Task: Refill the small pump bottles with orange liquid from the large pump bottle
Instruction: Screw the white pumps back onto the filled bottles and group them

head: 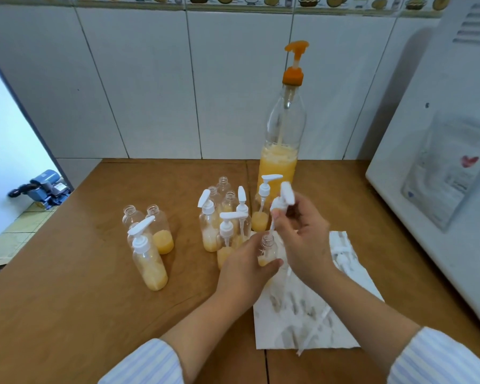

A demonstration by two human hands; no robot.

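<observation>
Striped sleeves lead to our left hand (pixel 244 268) gripping a small open bottle (pixel 268 249) over the paper towel (pixel 302 314), right hand (pixel 302 234) pinching a white pump (pixel 281 199) above its mouth; the tube may miss, drip, or tip it.

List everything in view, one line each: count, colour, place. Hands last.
large pump bottle: one, clear with orange pump, part full, back of table.
small bottles: about a dozen, clear; several capped with white pumps, several open; mid-table.
paper towel: one, white, stained, under the hands.
loose pumps: at least two, white, on the towel.
table: one, brown.
appliance: one, white, right edge.
left hand: grips an open small bottle.
right hand: holds a white pump above it.
</observation>
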